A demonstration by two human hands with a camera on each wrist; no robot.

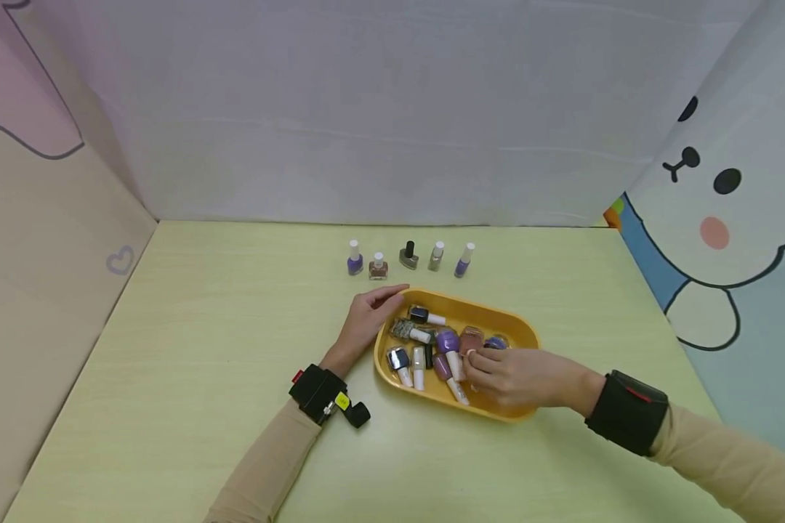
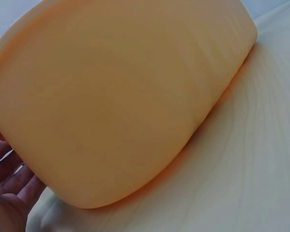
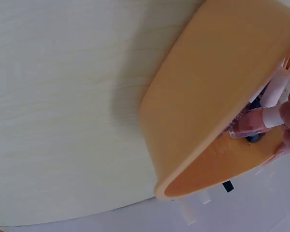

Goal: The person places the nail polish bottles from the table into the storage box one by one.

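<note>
A yellow-orange tray point(image 1: 497, 319) holds several nail polish bottles with white or dark caps, lying on their sides. My right hand point(image 1: 506, 374) reaches over the tray's right part. Its fingertips pinch the white cap of a pinkish nail polish bottle point(image 3: 251, 122), which hangs inside the tray in the right wrist view. At the tray's left end, my left hand point(image 1: 366, 319) rests against the rim with fingers extended. In the left wrist view, the fingers point(image 2: 19, 181) lie beside the tray's outer wall point(image 2: 111, 106).
Behind the tray several bottles stand in a loose row: a purple one point(image 1: 355, 261), a brownish one point(image 1: 378, 271), a dark-capped one point(image 1: 408, 256), a greyish one point(image 1: 436, 256) and another purple one point(image 1: 463, 261). A pale wall point(image 1: 379, 145) borders the table's point(image 1: 203, 327) far edge.
</note>
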